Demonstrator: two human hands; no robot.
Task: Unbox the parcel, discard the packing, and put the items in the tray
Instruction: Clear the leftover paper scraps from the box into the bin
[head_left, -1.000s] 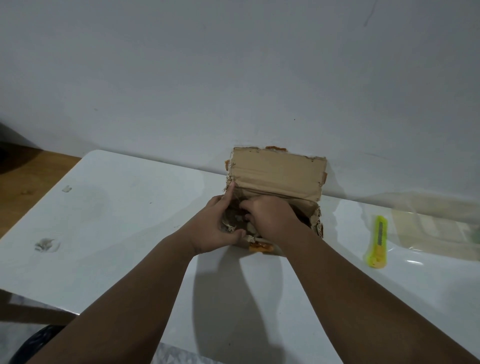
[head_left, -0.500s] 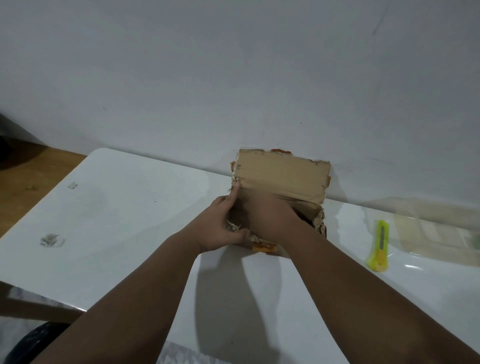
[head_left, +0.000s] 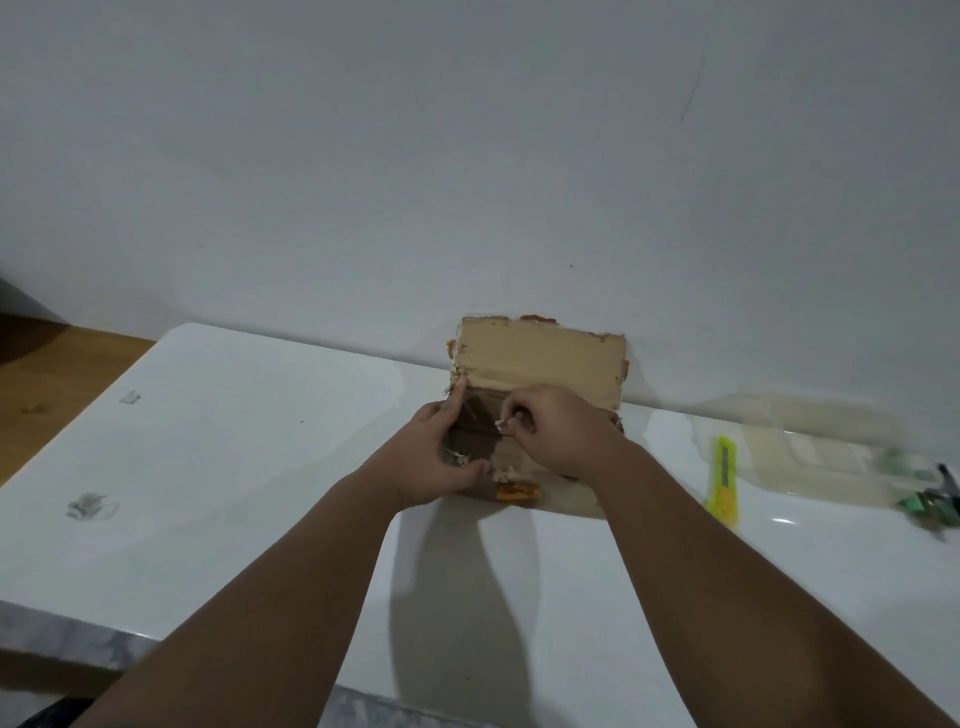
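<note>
A small brown cardboard parcel (head_left: 540, 358) stands on the white table (head_left: 234, 467) against the wall, its back flap raised upright. My left hand (head_left: 431, 457) grips the parcel's left side, thumb on the front edge. My right hand (head_left: 556, 431) hovers over the opening, its fingertips pinched on a thin clear wrapping that comes out of the box. The inside is dark and the contents are hidden. Orange tape (head_left: 514, 491) clings to the front.
A yellow-green utility knife (head_left: 723, 480) lies to the right of the parcel. Beyond it sits a clear plastic tray (head_left: 810, 457), with a dark green object (head_left: 930, 501) at the far right edge. Wooden floor shows on the left.
My right hand has come up out of the box and now pinches the clear wrapping. The left hand stays on the parcel's left side.
</note>
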